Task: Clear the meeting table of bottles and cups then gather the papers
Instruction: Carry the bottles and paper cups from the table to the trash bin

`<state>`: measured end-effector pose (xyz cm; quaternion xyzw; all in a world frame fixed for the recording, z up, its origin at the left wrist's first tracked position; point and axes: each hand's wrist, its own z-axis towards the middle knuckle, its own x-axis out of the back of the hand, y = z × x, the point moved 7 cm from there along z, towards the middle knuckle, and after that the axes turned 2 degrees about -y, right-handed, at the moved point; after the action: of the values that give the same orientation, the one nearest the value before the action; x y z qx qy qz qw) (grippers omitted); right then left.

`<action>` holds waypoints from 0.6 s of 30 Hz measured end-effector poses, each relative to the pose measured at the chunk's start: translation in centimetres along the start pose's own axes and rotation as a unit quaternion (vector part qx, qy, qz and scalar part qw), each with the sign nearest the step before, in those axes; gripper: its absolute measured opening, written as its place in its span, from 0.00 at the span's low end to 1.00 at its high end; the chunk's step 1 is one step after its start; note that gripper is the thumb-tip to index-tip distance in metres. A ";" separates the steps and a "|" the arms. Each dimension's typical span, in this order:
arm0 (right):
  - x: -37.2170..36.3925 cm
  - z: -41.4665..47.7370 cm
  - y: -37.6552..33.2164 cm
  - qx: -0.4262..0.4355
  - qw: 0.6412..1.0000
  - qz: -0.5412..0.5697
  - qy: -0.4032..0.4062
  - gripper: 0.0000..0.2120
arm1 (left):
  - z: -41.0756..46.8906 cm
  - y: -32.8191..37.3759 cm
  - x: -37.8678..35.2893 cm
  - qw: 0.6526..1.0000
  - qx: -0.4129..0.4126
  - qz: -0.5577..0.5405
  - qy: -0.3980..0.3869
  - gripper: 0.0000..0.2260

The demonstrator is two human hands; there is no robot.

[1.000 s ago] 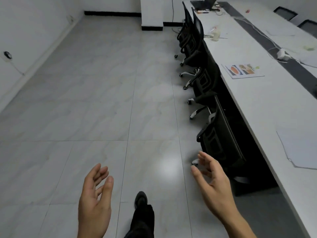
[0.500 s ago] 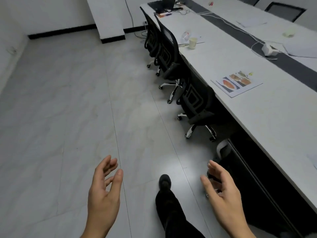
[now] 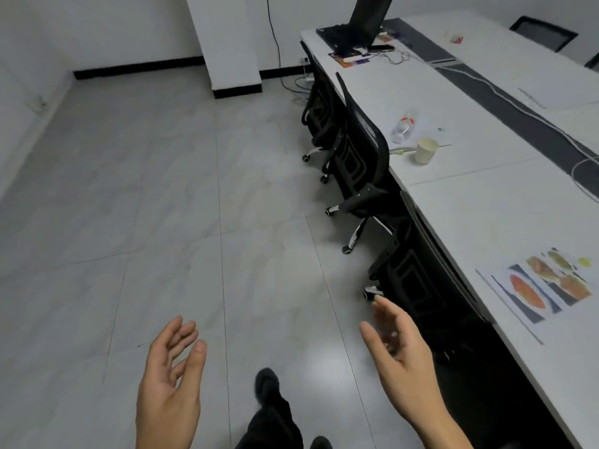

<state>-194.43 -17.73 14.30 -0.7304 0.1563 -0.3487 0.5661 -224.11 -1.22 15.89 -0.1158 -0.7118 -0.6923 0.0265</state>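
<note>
Grey tiled floor (image 3: 162, 189), long white meeting table (image 3: 486, 205) along right side. Versus half second ago: person further along table. Printed sheet (image 3: 544, 286) now just ahead-right of right hand (image 3: 402, 361); was well ahead. Cup (image 3: 426, 150) and bottle (image 3: 403, 126) nearer, close together on table, well ahead of right hand. Cup upright, contents not visible. Bottle lying on white paper (image 3: 426, 124), fill unclear. Left hand (image 3: 168, 384) and right hand spread loose, palms inward, holding nothing, over floor.
</note>
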 end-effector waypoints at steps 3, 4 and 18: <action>-2.2 8.7 -0.6 0.003 1.000 -0.016 0.009 0.22 | 8.4 -1.0 -3.3 1.000 0.010 0.001 0.008 0.18; -2.7 11.8 -0.7 0.002 1.000 -0.017 0.018 0.22 | 11.4 -1.1 -4.7 1.000 0.011 0.000 0.000 0.18; 2.1 41.7 -4.6 -0.064 0.971 0.037 0.229 0.22 | 46.5 10.9 -34.1 0.964 -0.069 0.043 -0.251 0.20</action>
<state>-165.08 12.35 14.43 -0.6596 0.3307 -0.4751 0.4793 -183.12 40.71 17.95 -0.3183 -0.6406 -0.6864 -0.1314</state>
